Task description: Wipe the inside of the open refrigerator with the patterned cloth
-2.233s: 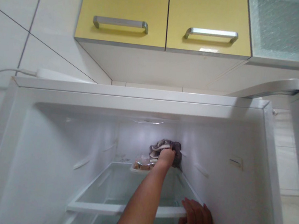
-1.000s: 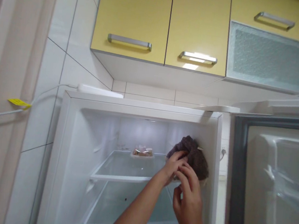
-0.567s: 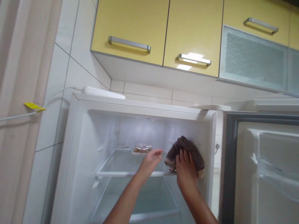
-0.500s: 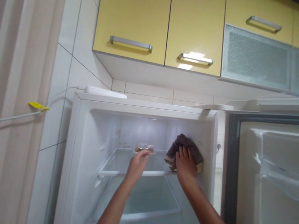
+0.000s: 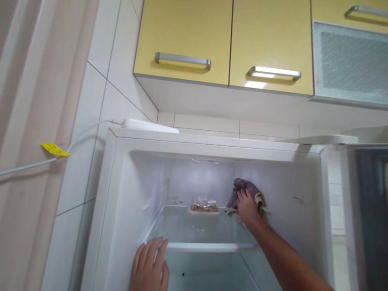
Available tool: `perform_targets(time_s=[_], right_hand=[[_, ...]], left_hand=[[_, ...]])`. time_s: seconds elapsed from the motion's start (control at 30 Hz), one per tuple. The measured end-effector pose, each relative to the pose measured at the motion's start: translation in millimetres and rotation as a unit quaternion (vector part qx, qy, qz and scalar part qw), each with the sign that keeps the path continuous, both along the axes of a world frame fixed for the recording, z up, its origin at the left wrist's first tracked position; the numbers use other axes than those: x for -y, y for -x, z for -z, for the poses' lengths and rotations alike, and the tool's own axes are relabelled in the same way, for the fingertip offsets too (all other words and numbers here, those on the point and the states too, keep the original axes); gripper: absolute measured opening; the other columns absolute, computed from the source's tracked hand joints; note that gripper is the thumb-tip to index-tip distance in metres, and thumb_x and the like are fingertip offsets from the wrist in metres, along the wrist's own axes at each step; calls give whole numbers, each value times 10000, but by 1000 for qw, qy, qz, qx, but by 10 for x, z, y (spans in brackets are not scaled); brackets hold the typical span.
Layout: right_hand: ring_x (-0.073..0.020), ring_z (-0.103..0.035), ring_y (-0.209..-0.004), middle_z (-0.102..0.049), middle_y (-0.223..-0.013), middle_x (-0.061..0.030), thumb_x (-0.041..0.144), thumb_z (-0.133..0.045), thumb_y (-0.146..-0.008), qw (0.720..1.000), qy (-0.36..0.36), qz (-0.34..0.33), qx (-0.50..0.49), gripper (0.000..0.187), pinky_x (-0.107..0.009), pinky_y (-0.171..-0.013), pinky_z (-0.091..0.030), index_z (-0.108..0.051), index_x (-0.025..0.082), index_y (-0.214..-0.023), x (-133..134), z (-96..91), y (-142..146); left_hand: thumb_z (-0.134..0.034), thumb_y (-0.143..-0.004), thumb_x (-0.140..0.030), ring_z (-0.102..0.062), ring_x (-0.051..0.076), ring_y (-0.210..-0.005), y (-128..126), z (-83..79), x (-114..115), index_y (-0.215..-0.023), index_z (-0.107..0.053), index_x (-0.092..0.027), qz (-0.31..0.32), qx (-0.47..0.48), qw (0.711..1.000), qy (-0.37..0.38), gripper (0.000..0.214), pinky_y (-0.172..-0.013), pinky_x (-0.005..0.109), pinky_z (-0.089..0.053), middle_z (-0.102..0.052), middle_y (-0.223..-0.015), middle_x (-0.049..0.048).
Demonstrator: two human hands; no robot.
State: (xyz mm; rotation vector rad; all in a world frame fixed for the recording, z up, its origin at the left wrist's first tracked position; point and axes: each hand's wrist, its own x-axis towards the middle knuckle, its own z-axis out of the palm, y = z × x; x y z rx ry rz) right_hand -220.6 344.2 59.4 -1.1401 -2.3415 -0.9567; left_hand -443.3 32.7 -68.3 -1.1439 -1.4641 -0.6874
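Note:
An open white fridge [image 5: 215,142] fills the lower middle of the view. My right hand [image 5: 247,207] reaches deep inside and presses a dark brownish cloth [image 5: 245,189] against the right inner wall near the back. My left hand [image 5: 150,274] lies flat with fingers stretched out on the left inner wall, beside the front edge of the glass shelf [image 5: 202,247]. A small clear tray of food [image 5: 203,206] sits at the back of that shelf, just left of the cloth.
Yellow wall cabinets [image 5: 229,32] with metal handles hang above the fridge, and a frosted-glass cabinet door [image 5: 369,65] is to their right. The fridge door [image 5: 375,224] stands open at right. A white cable with a yellow tag [image 5: 54,149] crosses the tiled wall at left.
The cloth passed from my left hand to my right, which pushed it deeper along the right wall. My left hand dropped to the left inner wall by the shelf. The view shifted left.

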Motion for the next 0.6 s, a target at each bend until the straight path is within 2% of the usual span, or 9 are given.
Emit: perform_targets(time_s=[0.17, 0.3, 0.4, 0.5, 0.6], right_hand=[[-250, -510, -1386, -663, -1391, -135, 119, -581, -836, 999, 26, -30, 25, 300, -459, -1228, -310, -779, 160, -1058, -388, 61, 264], [-305, -496, -1395, -624, -1411, -214, 61, -489, -866, 999, 28, -26, 15, 383, -498, -1220, -300, -760, 103, -1132, -583, 137, 478], [-336, -468, -1411, -580, -1444, -248, 72, -510, -879, 999, 32, -23, 27, 380, -533, -1223, -277, -725, 62, -1192, -647, 171, 548], [-299, -496, -1385, -630, -1396, -178, 178, -610, -907, 997, 44, -11, 57, 305, -559, -1218, -285, -709, 109, -1187, -633, 169, 547], [-241, -589, -1274, -707, -1247, -83, 304, -652, -928, 994, 60, 5, 94, 223, -548, -1169, -377, -708, 159, -1087, -515, 144, 494]], left_hand=[[-528, -769, -73, -647, 276, -1139, 110, 117, -174, -1249, -596, -236, -21, -13, 999, -31, 511, -1117, 507, -426, -736, -1179, 89], [-550, -767, -68, -630, 288, -1127, 125, 192, -283, -1215, -599, -218, -29, -14, 998, -49, 475, -1117, 525, -403, -729, -1149, 100], [-553, -773, -53, -617, 289, -1130, 78, 194, -304, -1198, -599, -202, -31, -2, 998, -61, 452, -1121, 527, -395, -720, -1135, 111], [-562, -779, -53, -614, 279, -1143, 37, 180, -282, -1188, -606, -206, -37, 6, 998, -56, 440, -1127, 517, -393, -714, -1139, 102], [-567, -785, -57, -611, 278, -1167, 16, 169, -241, -1201, -611, -202, -42, 18, 998, -33, 443, -1141, 519, -389, -707, -1171, 103]])
